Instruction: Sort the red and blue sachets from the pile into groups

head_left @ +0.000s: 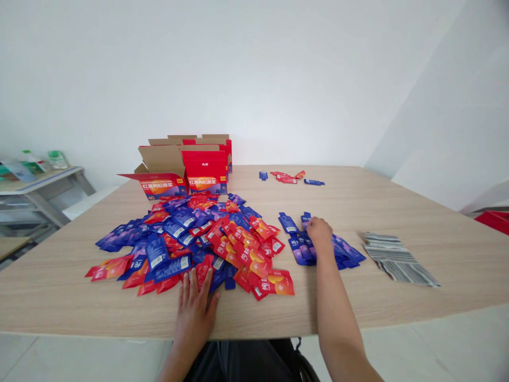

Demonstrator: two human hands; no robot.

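Observation:
A big mixed pile of red and blue pouches (181,225) covers the table's middle left. My left hand (194,307) lies with its fingers spread at the pile's near edge, the fingertips touching a red pouch (204,269). Further right, my right hand (320,232) is closed, knuckles up, over a smaller group of blue pouches (345,252). One blue pouch (305,218) sticks out past its curled fingers, whose tips are hidden. Another blue pouch (288,223) lies just left of that hand. Red pouches (246,249) overlap on the pile's right side.
Open red cartons (207,172) stand in rows behind the pile. Several red pouches (287,178) and two blue items (314,182) lie at the far side. A striped grey stack (397,260) rests at right. A side table (40,180) with bottles stands left.

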